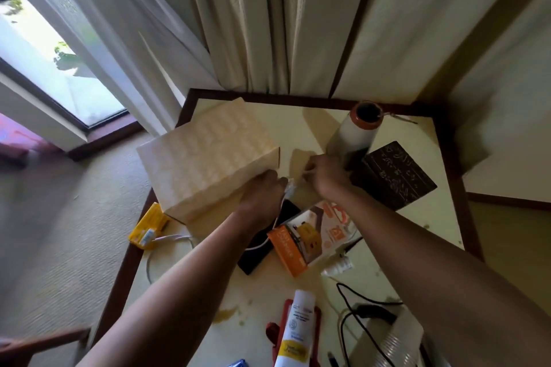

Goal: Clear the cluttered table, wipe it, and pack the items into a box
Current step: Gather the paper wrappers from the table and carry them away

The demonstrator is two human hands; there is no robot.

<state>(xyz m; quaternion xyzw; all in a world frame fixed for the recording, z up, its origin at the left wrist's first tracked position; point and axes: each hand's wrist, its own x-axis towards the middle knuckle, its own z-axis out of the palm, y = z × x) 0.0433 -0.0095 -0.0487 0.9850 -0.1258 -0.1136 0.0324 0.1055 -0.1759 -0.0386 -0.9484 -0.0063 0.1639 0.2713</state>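
1. Both arms reach to the middle of the table (429, 158). The left hand (262, 194) is by the near right corner of the closed cardboard box (208, 152), which takes up the far left of the top.
2. The left hand's fingers look curled round the plug end of a white cable (287, 188). The right hand (325, 176) is just beside it with its fingers bunched toward the same end. The blur hides whether it holds anything, so I cannot tell.
3. From the plug the cable trails toward me over a flat black slab (256, 247), then loops left to a yellow pack (149, 228) at the table's left edge.
4. I'd judge the cable light and floppy. If it is lifted by the plug alone, the tail will drag and may tug the yellow pack off the edge. It would be better to gather the loops in one hand first.
5. The box looks like stiff, thin card, probably light. It needs two hands on opposite sides, since the flaps may give.
6. Still on the table:
   - an orange carton (310, 235) lying near the middle;
   - a white bottle (356, 134) standing upright at the far right, tall enough to tip if knocked;
   - a dark patterned box (396, 176) to the bottle's right;
   - a white tube (298, 328) and a black cord (357, 325) nearest me.
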